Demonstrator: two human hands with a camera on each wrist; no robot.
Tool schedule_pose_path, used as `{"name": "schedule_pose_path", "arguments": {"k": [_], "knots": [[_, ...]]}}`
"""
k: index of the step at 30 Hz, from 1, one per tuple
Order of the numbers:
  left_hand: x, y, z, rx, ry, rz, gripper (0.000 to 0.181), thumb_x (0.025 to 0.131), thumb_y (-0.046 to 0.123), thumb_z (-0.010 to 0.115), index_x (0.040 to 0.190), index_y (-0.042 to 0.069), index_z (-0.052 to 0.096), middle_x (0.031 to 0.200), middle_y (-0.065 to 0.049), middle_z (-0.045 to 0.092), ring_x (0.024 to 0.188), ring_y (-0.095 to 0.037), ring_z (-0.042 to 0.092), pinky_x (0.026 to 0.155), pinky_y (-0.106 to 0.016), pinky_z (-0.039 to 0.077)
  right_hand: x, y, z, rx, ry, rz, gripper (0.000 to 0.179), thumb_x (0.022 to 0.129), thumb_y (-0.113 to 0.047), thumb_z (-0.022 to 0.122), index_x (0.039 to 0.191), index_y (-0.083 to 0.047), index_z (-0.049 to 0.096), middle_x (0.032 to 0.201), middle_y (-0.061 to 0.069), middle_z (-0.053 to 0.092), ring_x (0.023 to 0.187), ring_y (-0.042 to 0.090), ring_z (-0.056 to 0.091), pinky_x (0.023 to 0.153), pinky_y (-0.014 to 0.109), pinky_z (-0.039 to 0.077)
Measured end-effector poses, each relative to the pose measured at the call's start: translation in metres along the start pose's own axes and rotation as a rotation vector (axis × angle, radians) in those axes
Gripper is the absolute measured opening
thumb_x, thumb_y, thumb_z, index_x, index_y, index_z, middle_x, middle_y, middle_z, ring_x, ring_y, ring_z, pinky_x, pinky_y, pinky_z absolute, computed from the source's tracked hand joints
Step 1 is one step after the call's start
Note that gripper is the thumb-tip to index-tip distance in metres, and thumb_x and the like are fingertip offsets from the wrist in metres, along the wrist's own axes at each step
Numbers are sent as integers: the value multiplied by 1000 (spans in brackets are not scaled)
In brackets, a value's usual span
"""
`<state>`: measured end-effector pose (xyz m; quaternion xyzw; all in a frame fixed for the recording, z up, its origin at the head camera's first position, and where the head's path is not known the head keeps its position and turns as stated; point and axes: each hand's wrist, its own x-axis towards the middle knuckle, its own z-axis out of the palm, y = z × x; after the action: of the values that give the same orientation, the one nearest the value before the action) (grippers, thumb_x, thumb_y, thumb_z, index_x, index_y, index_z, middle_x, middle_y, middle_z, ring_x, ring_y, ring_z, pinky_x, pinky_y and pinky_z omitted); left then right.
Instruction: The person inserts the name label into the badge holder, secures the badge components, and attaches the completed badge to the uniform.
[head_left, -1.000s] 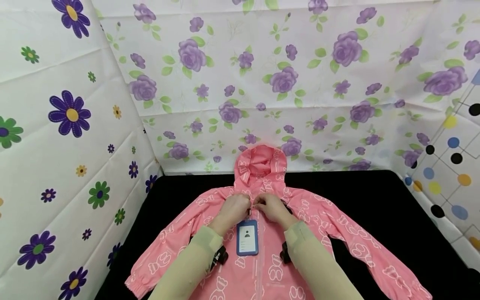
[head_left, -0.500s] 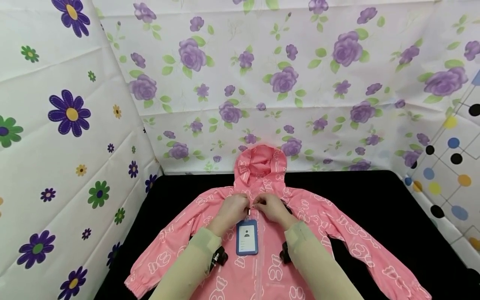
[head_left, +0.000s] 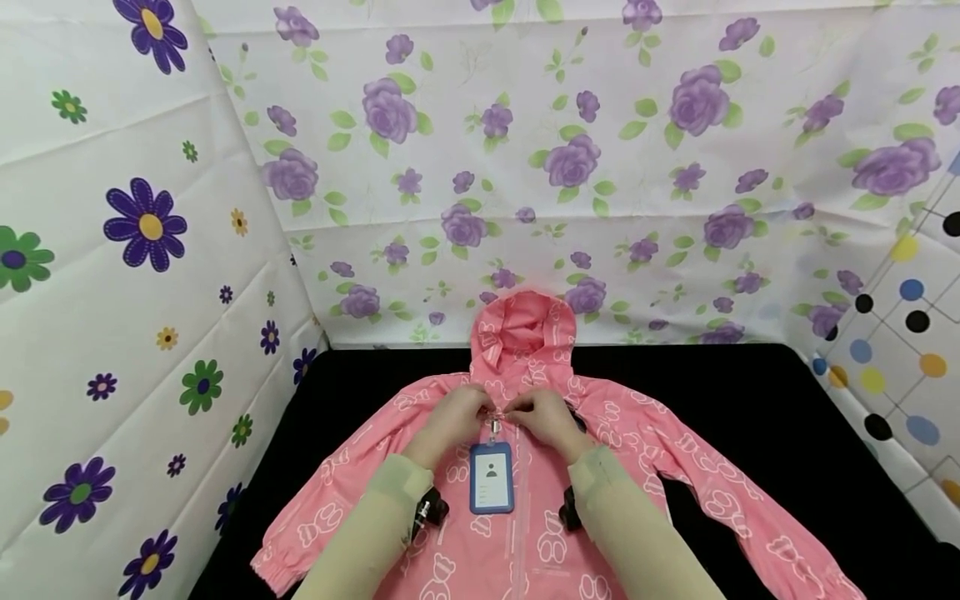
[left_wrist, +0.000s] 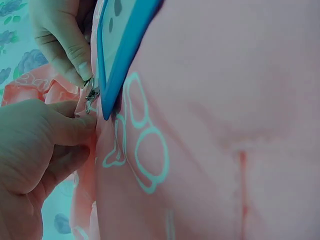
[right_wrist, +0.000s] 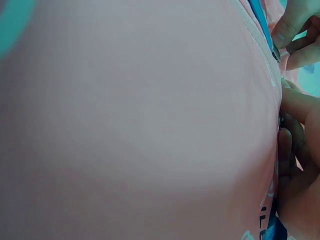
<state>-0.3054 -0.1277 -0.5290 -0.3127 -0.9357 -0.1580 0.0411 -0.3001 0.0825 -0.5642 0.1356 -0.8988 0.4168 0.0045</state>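
A pink hooded jacket with white bear outlines lies front up, sleeves spread. At its upper chest my left hand pinches a small metal clip between thumb and finger. From this clip hangs a blue-framed badge holder with a white card, flat over the jacket front. Close beside it, my right hand pinches the jacket front near the zipper. In the left wrist view the clip shows between both hands' fingertips, beside the badge holder's blue edge. My right fingers are partly hidden behind fabric in the right wrist view.
A black table surface lies under the jacket. The hood points to the back, where a rose-patterned sheet hangs. Flowered and dotted sheets stand at the left and right.
My left hand has shifted slightly left, and its fingertips and the metal clip now show more. The badge holder has moved slightly left. My right hand has stayed nearly in place.
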Motion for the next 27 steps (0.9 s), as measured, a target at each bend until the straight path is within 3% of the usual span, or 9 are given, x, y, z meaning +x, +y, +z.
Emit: {"name": "schedule_pose_path", "arguments": {"k": [12,17,22,27], "knots": [[1,1,8,-5,40,-13,17,94,0,78,104,12,85,99,-1,73,93,-18,69,86,-36,60,-3,3,-3,-27,4,-15,5,93,-17,86,97,-20,87,99,-5,79,103,21,72,94,45,59],[-3,-2,7,-65,66,-34,15,95,5,79,107,11,84,101,-2,73,93,-19,69,86,-39,60,-4,2,-6,-36,-16,-72,7,94,-17,85,99,-19,87,100,-5,80,106,24,72,95,46,58],[-13,-5,-2,-124,103,-37,20,98,12,79,118,8,80,112,-6,73,101,-23,70,91,-42,60,-9,-1,-13,-72,-69,-130,15,97,-17,81,112,-16,85,108,-2,80,110,23,71,97,45,58],[-27,-4,-17,-124,130,-59,39,101,22,78,136,5,71,138,-16,66,128,-34,63,109,-53,52,-22,-10,-33,-144,-130,-176,29,101,-21,77,129,-13,78,121,4,77,113,24,71,100,48,57]]}}
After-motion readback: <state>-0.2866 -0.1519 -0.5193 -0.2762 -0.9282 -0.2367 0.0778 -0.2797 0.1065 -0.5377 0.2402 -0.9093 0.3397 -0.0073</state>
